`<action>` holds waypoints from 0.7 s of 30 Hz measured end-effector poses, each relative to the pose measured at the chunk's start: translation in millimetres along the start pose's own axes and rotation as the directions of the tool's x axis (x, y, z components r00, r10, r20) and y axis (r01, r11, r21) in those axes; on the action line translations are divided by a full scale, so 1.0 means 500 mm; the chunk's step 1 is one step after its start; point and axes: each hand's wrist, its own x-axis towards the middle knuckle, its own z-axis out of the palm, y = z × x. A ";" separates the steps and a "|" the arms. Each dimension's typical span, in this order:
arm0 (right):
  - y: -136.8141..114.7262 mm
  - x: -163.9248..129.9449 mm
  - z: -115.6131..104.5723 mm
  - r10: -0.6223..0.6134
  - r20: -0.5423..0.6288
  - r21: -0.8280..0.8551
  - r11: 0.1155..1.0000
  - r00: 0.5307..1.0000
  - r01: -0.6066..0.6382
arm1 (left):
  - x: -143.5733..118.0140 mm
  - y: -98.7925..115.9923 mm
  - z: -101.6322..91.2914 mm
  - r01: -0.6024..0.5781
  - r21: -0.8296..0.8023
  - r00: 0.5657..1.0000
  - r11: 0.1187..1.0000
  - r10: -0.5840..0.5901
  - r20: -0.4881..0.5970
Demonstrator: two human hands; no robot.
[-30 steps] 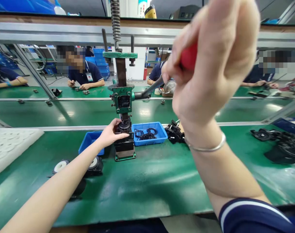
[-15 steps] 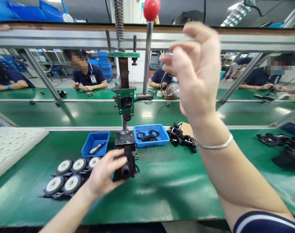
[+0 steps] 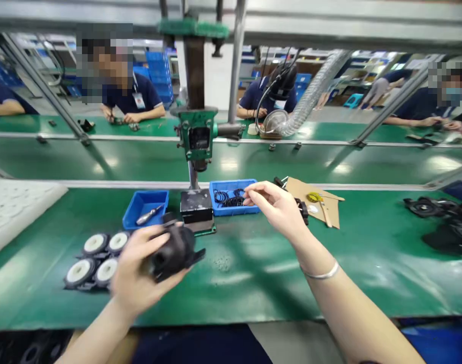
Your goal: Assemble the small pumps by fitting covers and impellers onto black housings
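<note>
Black plastic part (image 3: 173, 251), blurred by motion, sits in the left hand (image 3: 139, 275), held above the green tabletop (image 3: 253, 273) just in front of the press (image 3: 196, 136). The fingers (image 3: 137, 242) of that hand are wrapped around the part, grasping it from its left side.

The right hand (image 3: 278, 207) reaches over the tabletop to the right of the press. Its fingertips (image 3: 249, 194) are at the right edge of a blue tray (image 3: 234, 197) that stands just right of the press base (image 3: 196, 207). This tray holds a loose heap of thin black rubber rings (image 3: 226, 198). The thumb and first fingers are drawn close together over the rings; whether they pinch one cannot be told. A silver bangle (image 3: 320, 273) circles the right wrist.

A second blue tray (image 3: 145, 208) stands just left of the press base and holds one metal tool (image 3: 149, 216) lying slantwise.

Left of the press and in front of the second tray, four round black parts with white centres (image 3: 94, 258) lie in a tight cluster. Right of the press, behind the right hand, a brown card (image 3: 316, 202) carries a few small items. Far right of the press, more black parts (image 3: 439, 222) are piled. Beyond the press, other people sit at a parallel green line.
</note>
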 end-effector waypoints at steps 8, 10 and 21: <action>0.068 -0.135 0.127 0.023 0.353 -0.057 0.998 0.935 -0.003 | -0.061 -0.028 0.202 0.149 -0.424 0.963 0.893 -0.034 0.268; 0.075 -0.152 0.146 0.034 0.386 -0.065 0.998 0.922 -0.010 | -0.064 -0.034 0.201 0.121 -0.449 0.967 0.885 -0.002 0.255; 0.099 -0.170 0.185 0.161 0.362 0.030 0.982 0.918 -0.184 | -0.061 -0.035 0.197 0.100 -0.437 0.971 0.894 0.009 0.240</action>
